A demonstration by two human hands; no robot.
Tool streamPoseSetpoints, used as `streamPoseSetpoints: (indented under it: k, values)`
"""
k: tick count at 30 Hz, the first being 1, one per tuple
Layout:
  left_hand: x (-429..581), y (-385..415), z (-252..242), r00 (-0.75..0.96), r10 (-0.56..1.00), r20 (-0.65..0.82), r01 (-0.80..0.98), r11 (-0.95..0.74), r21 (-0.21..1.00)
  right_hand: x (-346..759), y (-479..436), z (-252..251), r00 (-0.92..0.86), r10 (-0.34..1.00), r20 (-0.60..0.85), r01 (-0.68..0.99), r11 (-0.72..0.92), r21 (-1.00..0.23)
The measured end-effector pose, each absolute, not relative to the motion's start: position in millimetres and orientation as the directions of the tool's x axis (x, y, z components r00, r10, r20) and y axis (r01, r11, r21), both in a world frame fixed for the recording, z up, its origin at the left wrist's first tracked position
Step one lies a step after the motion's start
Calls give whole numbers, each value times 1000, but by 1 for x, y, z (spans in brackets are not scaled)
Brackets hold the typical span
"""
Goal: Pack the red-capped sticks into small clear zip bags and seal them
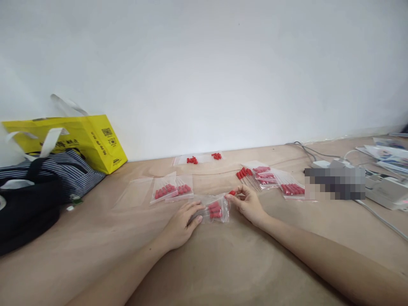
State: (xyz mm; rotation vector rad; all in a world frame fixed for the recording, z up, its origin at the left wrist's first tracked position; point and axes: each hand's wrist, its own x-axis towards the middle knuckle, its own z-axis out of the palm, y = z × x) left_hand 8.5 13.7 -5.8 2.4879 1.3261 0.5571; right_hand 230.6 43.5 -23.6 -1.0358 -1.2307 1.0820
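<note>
In front of me lies a clear zip bag (225, 214) holding several droppers with red rubber bulbs (215, 209). My left hand (183, 223) grips its left end, with the thumb and fingers closed around the plastic. At the bag's right edge, my right hand (250, 206) pinches a dropper (232, 193) by its red bulb; its stem cannot be made out. Beyond my right hand is a loose bunch of droppers (245, 173) with thin clear stems. Filled bags (165, 191) lie to the left, and more filled bags (291, 188) to the right.
More red-bulbed droppers (192, 160) lie on clear plastic near the wall. An unfilled-looking clear bag (135, 191) is at left. A yellow shopping bag (110, 146) and a dark bag (35, 208) stand far left. Cables and a white power strip (385, 191) are at right.
</note>
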Motion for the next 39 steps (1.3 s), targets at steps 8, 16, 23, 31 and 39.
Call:
streamPoseSetpoints:
  k: [8, 16, 23, 31, 39]
  values:
    - [11, 9, -3, 445, 877, 181, 762, -477, 438, 235, 55, -34, -189, 923, 336, 403, 385, -830]
    - [12, 8, 0, 454, 872, 186, 767, -488, 416, 228, 57, -25, -377, 881, 287, 684, 474, -554]
    - [12, 9, -3, 453, 867, 208, 763, -497, 413, 227, 59, -18, -345, 919, 192, 703, 388, -596]
    - [11, 10, -3, 443, 871, 210, 756, -489, 434, 227, 62, -26, -174, 943, 284, 734, 316, -601]
    - [8, 12, -5, 458, 854, 245, 736, -519, 434, 255, 78, -18, 9, 880, 475, 957, 130, -259]
